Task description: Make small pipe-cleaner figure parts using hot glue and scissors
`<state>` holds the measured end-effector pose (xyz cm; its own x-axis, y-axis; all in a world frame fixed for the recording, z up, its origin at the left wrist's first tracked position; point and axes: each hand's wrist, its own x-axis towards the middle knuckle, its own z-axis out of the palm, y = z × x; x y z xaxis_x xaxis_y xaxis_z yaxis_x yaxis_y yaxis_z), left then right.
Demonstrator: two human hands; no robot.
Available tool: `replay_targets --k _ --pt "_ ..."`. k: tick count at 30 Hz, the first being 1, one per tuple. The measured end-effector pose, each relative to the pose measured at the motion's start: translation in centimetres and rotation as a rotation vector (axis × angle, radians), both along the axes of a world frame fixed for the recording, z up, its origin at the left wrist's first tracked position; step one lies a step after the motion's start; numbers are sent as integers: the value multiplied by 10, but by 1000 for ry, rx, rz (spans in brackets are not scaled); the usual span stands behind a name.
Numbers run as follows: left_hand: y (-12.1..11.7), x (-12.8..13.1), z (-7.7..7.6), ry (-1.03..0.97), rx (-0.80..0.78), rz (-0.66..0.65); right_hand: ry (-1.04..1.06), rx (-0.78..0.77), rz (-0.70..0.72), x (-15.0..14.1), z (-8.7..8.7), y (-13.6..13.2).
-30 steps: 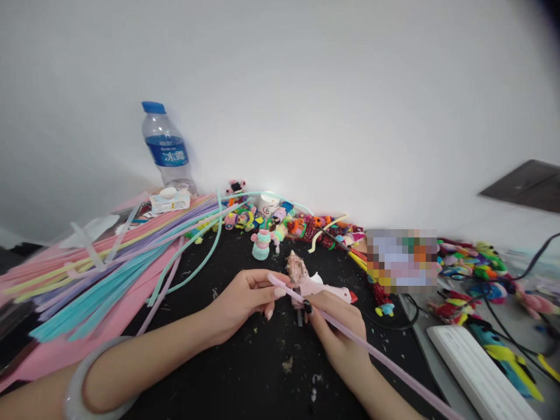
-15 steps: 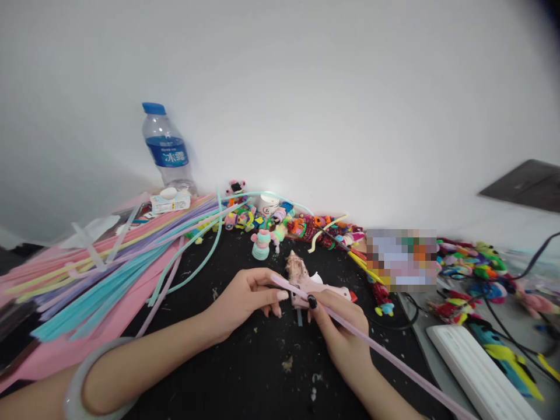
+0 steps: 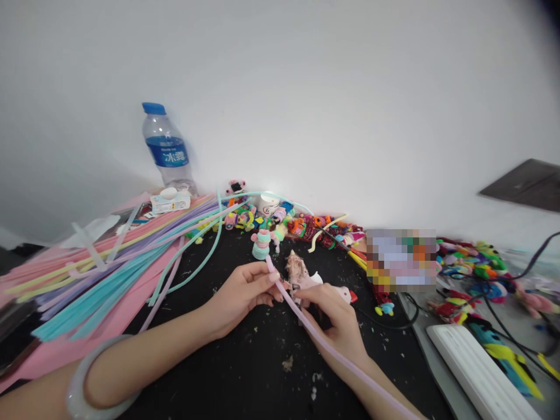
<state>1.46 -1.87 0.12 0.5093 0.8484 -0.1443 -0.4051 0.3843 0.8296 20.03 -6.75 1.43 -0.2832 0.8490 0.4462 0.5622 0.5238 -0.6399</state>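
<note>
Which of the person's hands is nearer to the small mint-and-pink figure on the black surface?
Left. The left hand is just in front of the figure, pinching the lilac strip; the right hand is farther off, to its right and nearer the camera.

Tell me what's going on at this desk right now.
A person's left hand pinches a lilac fuzzy strip near its end. The right hand is beside it, fingers curled, and the strip runs on past that wrist. Just beyond the hands lies a pink glue gun, with a small pink-and-mint figure standing further back. Bundled pastel strips lie to the left.
</note>
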Motion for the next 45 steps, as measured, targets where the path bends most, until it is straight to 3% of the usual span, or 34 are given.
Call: replay_targets --k 4,7,14,19,27,35,45 --pt "6 -4 2 22 -8 38 -174 88 -216 10 -2 3" --pt "9 -6 1 40 38 54 -334 49 -374 15 -2 4" --pt "11 -5 -4 113 30 12 -545 -121 -379 17 -3 6" --pt "10 -5 -3 130 -10 -15 -434 -145 -399 25 -3 11" --pt "11 -7 -1 156 -7 -57 -10 -212 -255 32 -1 13" --pt "10 -9 -5 161 7 -89 114 -218 -159 30 -4 14" --pt "11 -9 -8 152 51 -122 94 -275 -141 31 -6 13"
